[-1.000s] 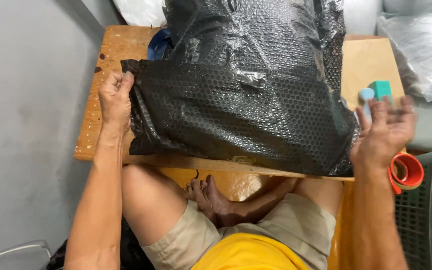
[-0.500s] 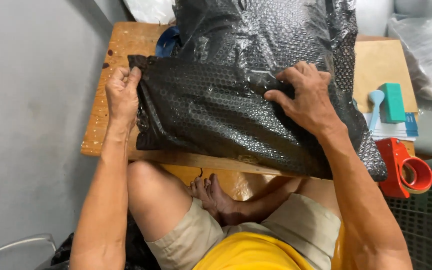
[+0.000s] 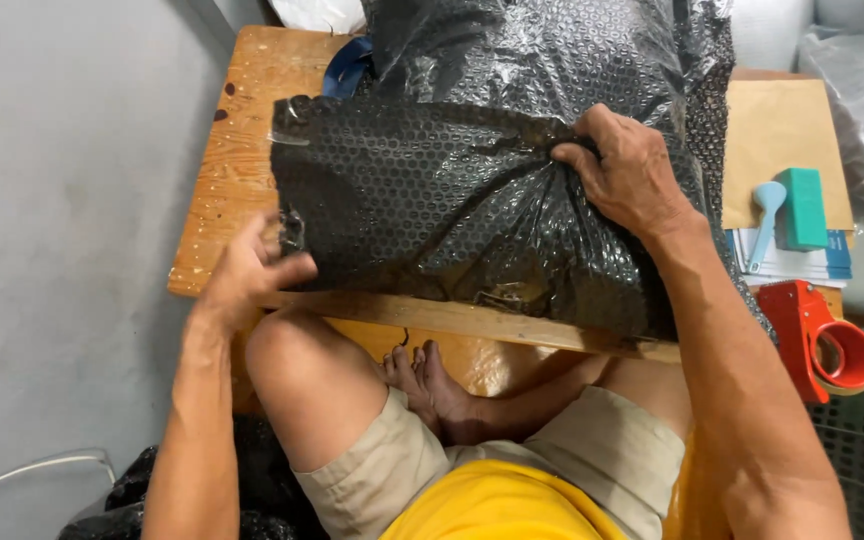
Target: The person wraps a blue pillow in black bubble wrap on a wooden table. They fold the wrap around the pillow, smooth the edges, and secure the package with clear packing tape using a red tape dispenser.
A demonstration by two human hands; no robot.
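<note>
— Two hands are on the one bundle. What is each doing?

— The right hand (image 3: 632, 175) is clenched over a gathered fold of the black bubble-wrap parcel (image 3: 452, 200), fingers curled down into the creases. The left hand (image 3: 247, 270) sits at the parcel's near left corner, thumb and fingers pinching the loose edge of the wrap.

— Where does the parcel lie?

— Between the two hands, flat on the low wooden table (image 3: 227, 150), its near edge hanging slightly past the table's front, above the person's crossed legs.

— And beyond the right hand?

— A teal block-shaped item (image 3: 800, 208) with a pale blue handled tool (image 3: 767, 215) on a stack of papers (image 3: 802, 265), a brown paper envelope (image 3: 782, 130) behind them, and a red tape dispenser (image 3: 817, 340) nearer the forearm.

— What might go wrong?

— As I judge it, the left pinch is thin; should it slip, the corner would spring open. A hard pull by the right fist could tear the film or drag the overhanging parcel off the front edge. The right elbow also swings near the dispenser and could knock it.
</note>
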